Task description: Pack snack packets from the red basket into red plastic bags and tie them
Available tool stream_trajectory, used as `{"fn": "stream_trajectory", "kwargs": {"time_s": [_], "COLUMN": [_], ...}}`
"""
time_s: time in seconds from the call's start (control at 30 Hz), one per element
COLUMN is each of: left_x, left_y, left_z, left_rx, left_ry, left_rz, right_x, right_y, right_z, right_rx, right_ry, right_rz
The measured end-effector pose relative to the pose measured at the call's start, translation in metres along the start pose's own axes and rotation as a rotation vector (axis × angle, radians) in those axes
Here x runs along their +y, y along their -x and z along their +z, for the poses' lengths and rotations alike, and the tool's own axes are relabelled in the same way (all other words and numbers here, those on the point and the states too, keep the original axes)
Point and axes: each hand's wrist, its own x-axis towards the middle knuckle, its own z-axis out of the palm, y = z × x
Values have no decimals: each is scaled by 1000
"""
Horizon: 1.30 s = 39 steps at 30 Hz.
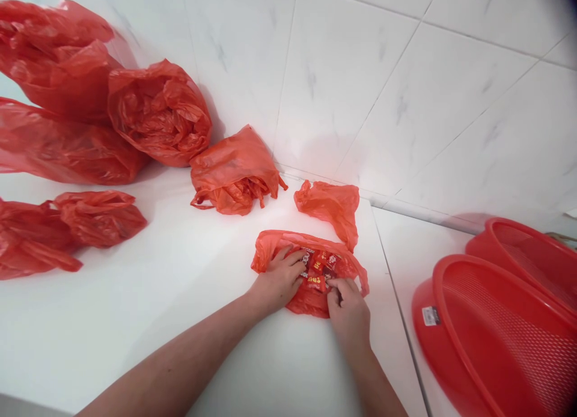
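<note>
Marbled tiles (351,74) are backing the tabletop (180,321). Near its right edge, a red bag (310,307) is holding packets (317,282); my left hand (278,282) is resting open over them, my right hand (349,310) is resting curled beside them, grip indeterminable.

Nothing is legible: yellow characters on the red packets (315,283) and print on the white label (431,316) of the red basket (431,345) appear too small.

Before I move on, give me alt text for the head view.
A person's left hand and right hand reach into an open red plastic bag of small wrapped packets on a white surface. More red bags lie beyond and to the left, near a tiled wall; two red baskets sit at right.
</note>
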Motion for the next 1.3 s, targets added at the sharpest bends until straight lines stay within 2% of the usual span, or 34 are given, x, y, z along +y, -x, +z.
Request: {"fn": "stream_trajectory", "kwargs": {"time_s": [0.7, 0.87, 1.0, 1.17, 1.3], "left_x": [0, 0, -2, -3, 2], "left_y": [3, 1, -1, 1, 4], "left_z": [5, 3, 7, 4, -7], "left_rx": [16, 18, 35, 98, 302], "left_ry": [-11, -11, -18, 0, -1], "left_rz": [-50, 9, 1, 46, 141], "right_x": [0, 0, 0, 1, 3], "right_y": [-1, -1, -1, 1, 1], "right_z": [-1, -1, 0, 0, -3], "right_rx": [-43, -39, -37, -2, 128], "right_ry": [-31, -31, -30, -44, -68], "right_rz": [48, 47, 39, -10, -95]}}
